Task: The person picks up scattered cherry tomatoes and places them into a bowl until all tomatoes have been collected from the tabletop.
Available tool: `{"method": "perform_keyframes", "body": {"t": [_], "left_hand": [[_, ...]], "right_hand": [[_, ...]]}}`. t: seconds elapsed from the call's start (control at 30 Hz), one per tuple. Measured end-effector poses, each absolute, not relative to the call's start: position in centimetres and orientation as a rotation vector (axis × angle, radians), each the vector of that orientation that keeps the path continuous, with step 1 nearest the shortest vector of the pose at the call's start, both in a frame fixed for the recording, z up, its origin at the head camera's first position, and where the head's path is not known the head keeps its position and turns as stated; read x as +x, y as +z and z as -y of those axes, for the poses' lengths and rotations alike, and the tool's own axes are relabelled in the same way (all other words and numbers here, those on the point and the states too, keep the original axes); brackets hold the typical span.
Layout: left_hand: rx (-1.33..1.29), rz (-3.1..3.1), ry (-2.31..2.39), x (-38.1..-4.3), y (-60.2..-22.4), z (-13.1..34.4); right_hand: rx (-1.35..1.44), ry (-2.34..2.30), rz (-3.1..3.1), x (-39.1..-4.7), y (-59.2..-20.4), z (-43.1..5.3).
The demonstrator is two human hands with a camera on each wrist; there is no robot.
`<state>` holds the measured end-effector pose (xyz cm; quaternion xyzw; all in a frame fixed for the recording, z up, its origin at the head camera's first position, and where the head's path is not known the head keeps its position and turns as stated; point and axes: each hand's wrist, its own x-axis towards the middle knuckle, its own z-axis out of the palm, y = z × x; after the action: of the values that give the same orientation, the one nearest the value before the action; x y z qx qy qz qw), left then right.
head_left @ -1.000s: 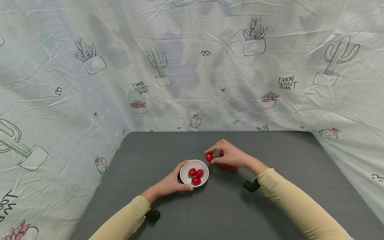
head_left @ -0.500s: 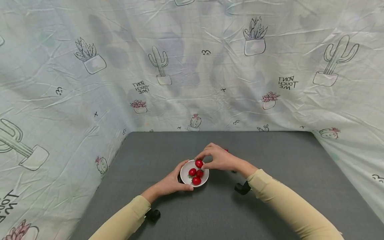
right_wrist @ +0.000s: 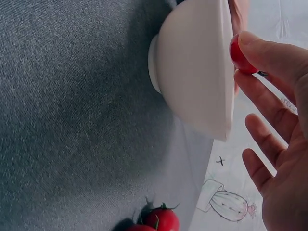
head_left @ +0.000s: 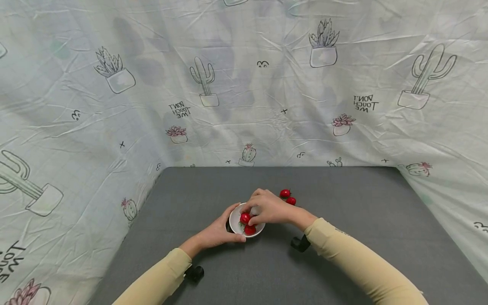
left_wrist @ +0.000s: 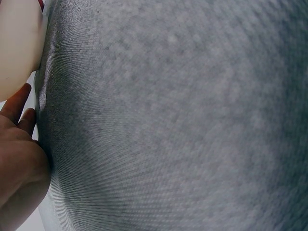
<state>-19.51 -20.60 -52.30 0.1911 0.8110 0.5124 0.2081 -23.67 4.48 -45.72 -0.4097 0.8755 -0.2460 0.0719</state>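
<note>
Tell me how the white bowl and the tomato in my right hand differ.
Color: the white bowl is plain, while the tomato is glossy red. Size: the bowl is much larger than the tomato. Hold: your left hand grips the bowl by its side, while your right hand pinches the tomato at the bowl's mouth. Both are rounded, and each is held by one hand.

Twice across the cactus-print backdrop (head_left: 236, 84) ran "DON'T TOUCH" lettering (head_left: 365, 103), mirror-reversed, its short last word hard to tell, and a cut-off repeat (head_left: 10, 260) flanked far left!
</note>
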Motion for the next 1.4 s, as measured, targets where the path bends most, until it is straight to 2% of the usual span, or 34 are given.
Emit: {"method": "perform_keyframes", "body": {"t": [0.4,0.87,1.4], "left_hand": [[0.555,-2.24,1.435,-19.5,-52.2,20.7],[0.522,-2.293,1.409,-19.6,-52.2,20.4],[0.508,-2.316,1.417,-19.7,-51.8,20.0]], "right_hand": [[-1.308,-0.679,-2.577,-23.3,-46.0,-3.5],[-1.214,-0.779,-2.612,-23.7,-45.3,-5.1],[-1.097,-0.96,-2.703,-24.3,-43.3,-11.8]]}}
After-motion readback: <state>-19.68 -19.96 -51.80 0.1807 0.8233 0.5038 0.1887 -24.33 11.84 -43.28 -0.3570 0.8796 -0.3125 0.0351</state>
